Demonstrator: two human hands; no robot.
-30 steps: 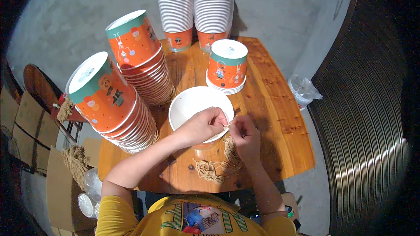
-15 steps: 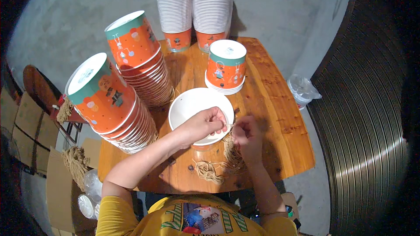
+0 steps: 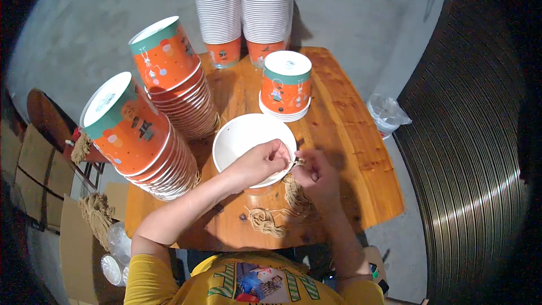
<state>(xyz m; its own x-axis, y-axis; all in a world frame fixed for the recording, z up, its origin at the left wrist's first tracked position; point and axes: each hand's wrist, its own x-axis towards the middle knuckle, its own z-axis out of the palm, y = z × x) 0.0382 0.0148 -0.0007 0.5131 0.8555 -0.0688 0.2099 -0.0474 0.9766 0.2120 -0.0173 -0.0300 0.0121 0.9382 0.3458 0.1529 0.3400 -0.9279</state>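
An open paper bucket [image 3: 240, 138] with a white inside stands on the wooden table in front of me. Over its right rim, my left hand [image 3: 261, 162] pinches a thin tan cord [image 3: 294, 162]. Close beside it, outside the rim, my right hand [image 3: 320, 183] is closed on the same cord, its fingers bent. Below the hands a bundle of tan cord [image 3: 294, 193] hangs or lies by the bucket. Another tangled hank of cord [image 3: 265, 222] rests near the table's front edge. Where exactly the cord meets the bucket is hidden by my fingers.
Two leaning stacks of upside-down orange buckets [image 3: 132, 124] stand on the left. A short upside-down stack [image 3: 286, 87] is behind the open bucket. Tall wrapped stacks [image 3: 217, 11] stand at the wooden table's [image 3: 367, 175] far edge. A plastic-covered tub [image 3: 387, 114] sits beyond its right side.
My right hand has turned and its fingers have curled closer to the cord at the rim. My left hand keeps its pinch. The whole view has shifted slightly.
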